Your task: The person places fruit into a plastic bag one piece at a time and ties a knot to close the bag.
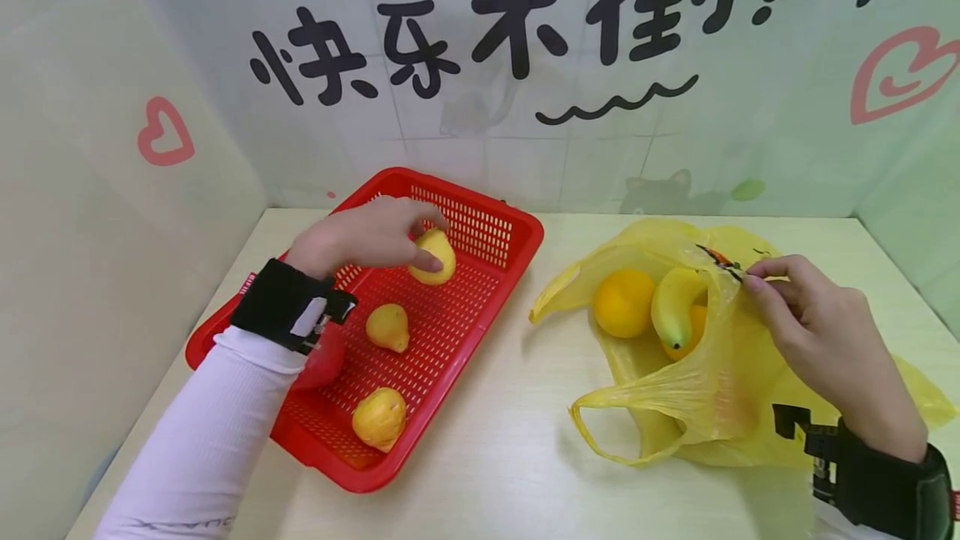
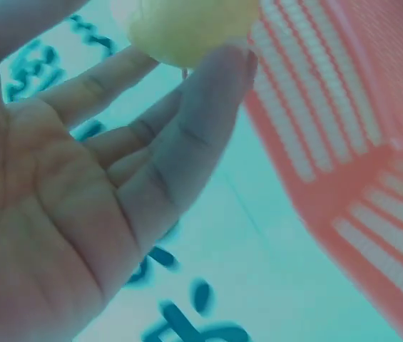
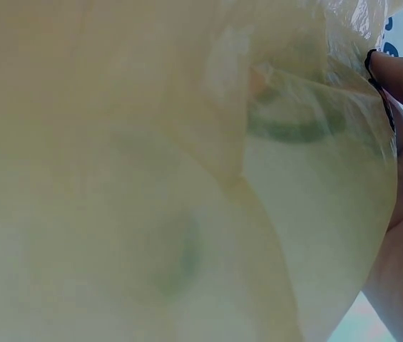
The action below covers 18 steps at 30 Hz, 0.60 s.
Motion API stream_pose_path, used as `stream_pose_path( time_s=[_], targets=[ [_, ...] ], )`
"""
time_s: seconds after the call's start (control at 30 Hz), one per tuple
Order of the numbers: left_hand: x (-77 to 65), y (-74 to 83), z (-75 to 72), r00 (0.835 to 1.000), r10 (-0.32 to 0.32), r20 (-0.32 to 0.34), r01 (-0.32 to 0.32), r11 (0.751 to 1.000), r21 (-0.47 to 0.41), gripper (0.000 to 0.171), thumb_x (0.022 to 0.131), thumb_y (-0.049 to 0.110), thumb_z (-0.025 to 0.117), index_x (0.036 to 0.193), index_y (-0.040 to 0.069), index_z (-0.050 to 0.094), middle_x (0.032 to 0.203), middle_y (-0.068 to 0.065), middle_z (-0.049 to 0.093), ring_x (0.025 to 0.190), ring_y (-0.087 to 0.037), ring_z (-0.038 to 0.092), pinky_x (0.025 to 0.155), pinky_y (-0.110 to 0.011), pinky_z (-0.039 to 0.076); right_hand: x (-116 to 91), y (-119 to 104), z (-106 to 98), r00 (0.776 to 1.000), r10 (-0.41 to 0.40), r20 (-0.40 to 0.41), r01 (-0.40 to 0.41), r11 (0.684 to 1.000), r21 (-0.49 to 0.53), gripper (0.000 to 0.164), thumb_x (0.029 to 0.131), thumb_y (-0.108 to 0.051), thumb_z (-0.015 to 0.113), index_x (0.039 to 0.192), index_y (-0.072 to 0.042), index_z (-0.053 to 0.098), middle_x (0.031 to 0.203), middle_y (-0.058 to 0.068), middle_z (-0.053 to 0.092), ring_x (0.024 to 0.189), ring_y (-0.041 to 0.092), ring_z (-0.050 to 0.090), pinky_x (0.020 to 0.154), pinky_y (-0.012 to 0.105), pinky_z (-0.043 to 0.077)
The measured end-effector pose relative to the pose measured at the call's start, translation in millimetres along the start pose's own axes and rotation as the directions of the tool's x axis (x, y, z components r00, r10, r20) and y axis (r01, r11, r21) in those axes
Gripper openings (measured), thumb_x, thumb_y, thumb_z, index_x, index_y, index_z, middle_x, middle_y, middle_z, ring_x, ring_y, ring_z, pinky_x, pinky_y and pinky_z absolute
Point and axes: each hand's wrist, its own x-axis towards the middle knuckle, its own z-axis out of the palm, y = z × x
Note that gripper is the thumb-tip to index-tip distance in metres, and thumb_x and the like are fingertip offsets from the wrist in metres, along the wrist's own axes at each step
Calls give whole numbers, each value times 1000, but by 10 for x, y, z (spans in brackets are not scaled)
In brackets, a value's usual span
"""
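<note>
Over the red basket (image 1: 480,315), my left hand (image 1: 367,232) pinches a yellow pear (image 1: 435,261) between thumb and fingers. The left wrist view shows the pear's rounded underside (image 2: 187,28) at the fingertips. A second yellow pear (image 1: 387,328) lies in the basket just below the hand. On the right, my right hand (image 1: 817,332) pinches the edge of a yellow plastic bag (image 1: 750,390) where dark print shows. Inside the bag's mouth sit an orange (image 1: 624,303) and a banana (image 1: 672,307), with another orange fruit (image 1: 699,330) partly hidden behind the banana.
Near the basket's front end lies a lumpy yellow fruit (image 1: 379,418). A round red thing (image 1: 324,363) is partly hidden under my left wrist. One bag handle (image 1: 600,432) loops out on the pale table (image 1: 480,457). A printed sheet (image 1: 487,107) hangs behind.
</note>
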Motion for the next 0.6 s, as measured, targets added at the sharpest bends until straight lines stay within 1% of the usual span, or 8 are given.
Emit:
stream_pose_path(
  time_s=[0.1, 0.2, 0.23, 0.33, 0.4, 0.47, 0.57, 0.6],
  targets=[
    [15, 228, 8, 998, 63, 6, -63, 998, -7, 57, 85, 30, 75, 137, 17, 55, 128, -7, 59, 116, -25, 54, 90, -38, 55, 1, -1, -1, 1000, -2, 0, 2, 1000, -4, 15, 98, -7, 57, 111, 0, 60, 91, 31, 70, 61, -11, 45, 52, 13, 32],
    [43, 449, 40, 988, 155, 20, -154, 988, -26, 54, 85, 31, 76, 134, 20, 57, 125, -4, 61, 111, -23, 57, 90, -35, 55, 1, 1, -4, 1000, -2, -2, 1, 1000, -7, 14, 98, -7, 57, 110, 1, 60, 91, 31, 70, 63, -14, 45, 52, 12, 33],
    [52, 520, 57, 982, 188, 26, -187, 982, -29, 53, 85, 31, 76, 134, 21, 57, 124, -3, 61, 110, -22, 57, 90, -34, 55, 1, 0, -5, 1000, -2, -3, 2, 1000, -8, 14, 98, -7, 57, 110, 1, 60, 91, 31, 70, 63, -14, 45, 52, 13, 32],
    [104, 711, 142, 955, 294, 31, -292, 955, -51, 53, 87, 30, 74, 136, 21, 55, 125, -2, 62, 107, -19, 58, 89, -30, 54, 1, -3, -10, 1000, -1, -2, 1, 1000, -7, 14, 99, -7, 57, 110, 1, 60, 91, 31, 70, 63, -14, 45, 52, 13, 32],
    [148, 826, 215, 937, 348, 29, -345, 936, -69, 54, 88, 29, 74, 138, 20, 54, 128, -2, 61, 107, -18, 59, 89, -27, 53, 0, -7, -11, 1000, -7, -7, 7, 1000, -7, 14, 99, -8, 57, 110, 0, 60, 89, 30, 70, 59, -9, 43, 50, 15, 31],
    [196, 926, 288, 922, 386, 33, -383, 920, -78, 56, 89, 29, 73, 140, 18, 52, 130, -3, 61, 107, -17, 60, 88, -25, 52, 1, -16, -12, 1000, -11, -8, 11, 1000, -9, 14, 100, -10, 56, 110, 0, 60, 88, 29, 71, 56, -6, 42, 49, 17, 30],
    [259, 1046, 380, 908, 415, 53, -410, 908, -91, 56, 90, 28, 73, 140, 16, 51, 132, -4, 60, 106, -16, 61, 88, -22, 52, 1, -15, -10, 1000, -19, -12, 19, 1000, -9, 14, 100, -11, 56, 110, -1, 60, 87, 28, 71, 54, -3, 42, 48, 18, 29],
    [277, 1076, 407, 906, 419, 59, -413, 906, -92, 56, 90, 29, 72, 140, 16, 51, 132, -3, 60, 106, -16, 61, 88, -22, 52, 1, -13, -10, 1000, -20, -12, 20, 1000, -9, 15, 100, -11, 56, 110, -1, 60, 88, 29, 71, 54, -3, 42, 48, 18, 29]
  ],
)
